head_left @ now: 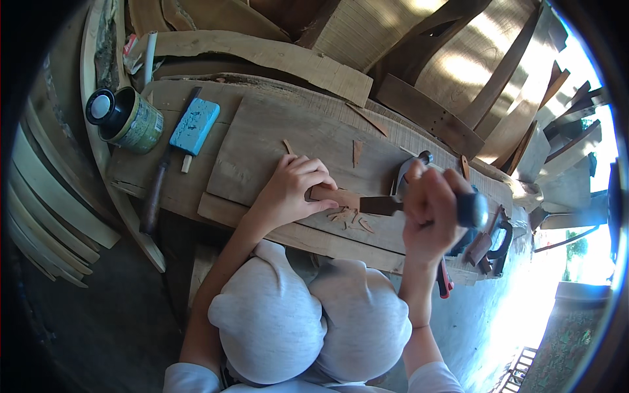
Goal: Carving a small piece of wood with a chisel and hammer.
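Observation:
My left hand [295,190] rests on the plank [249,137], gripping a small light wood piece [332,194] between fingers and thumb. My right hand [429,209] is closed round the handle of a chisel [380,205], whose broad flat blade meets the piece's right end. Thin wood shavings [350,219] lie just below the piece, and loose slivers [357,153] lie farther back. Behind my right hand a metal tool [424,158], partly hidden, lies on the plank. A wooden plane [488,252] and a red-handled tool [445,281] sit at the bench's right end.
At the left are a green can [137,131], a teal block [194,128] and a long wooden-handled tool [154,196]. Stacked boards [255,56] and leaning offcuts [485,85] line the back. Curved strips [59,203] stand at the left. My grey-clad knees [268,314] are below the bench.

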